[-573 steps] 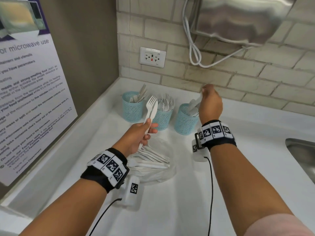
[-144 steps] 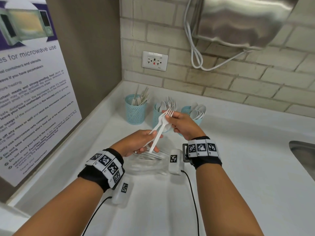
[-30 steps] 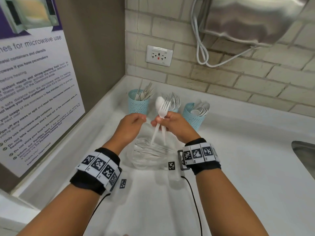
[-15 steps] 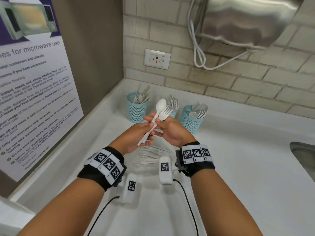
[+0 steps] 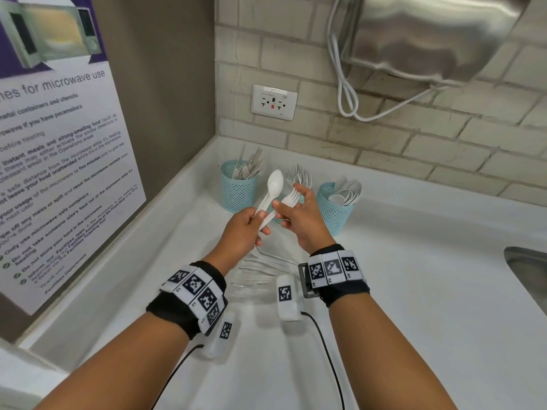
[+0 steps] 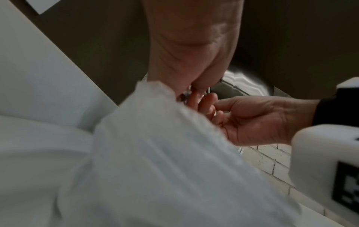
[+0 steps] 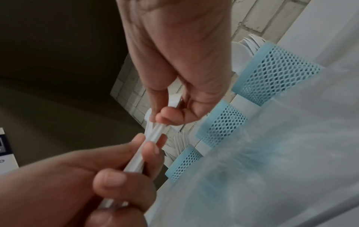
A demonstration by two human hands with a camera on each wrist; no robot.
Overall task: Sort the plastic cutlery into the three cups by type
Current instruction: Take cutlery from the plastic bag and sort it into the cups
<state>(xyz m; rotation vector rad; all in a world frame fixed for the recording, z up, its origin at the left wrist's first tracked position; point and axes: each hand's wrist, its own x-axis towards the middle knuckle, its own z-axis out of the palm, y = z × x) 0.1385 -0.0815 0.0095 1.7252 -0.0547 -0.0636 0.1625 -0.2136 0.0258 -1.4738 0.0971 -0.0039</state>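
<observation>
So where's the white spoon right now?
In the head view the spoon is held up by the left hand, left of the fork, in front of the left and middle cups.

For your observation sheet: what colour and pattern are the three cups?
Light blue mesh cups, clearest in the right wrist view.

The spoon (image 5: 273, 184) and fork (image 5: 289, 198) are showing as smooth white plastic with a slight sheen. The three cups (image 5: 238, 186) are looking like matt blue perforated plastic mesh. The counter (image 5: 414, 276) is appearing smooth and satiny white, the dryer (image 5: 429, 34) is gleaming as brushed metal, and the wall tiles (image 5: 429, 143) are looking rough.
</observation>
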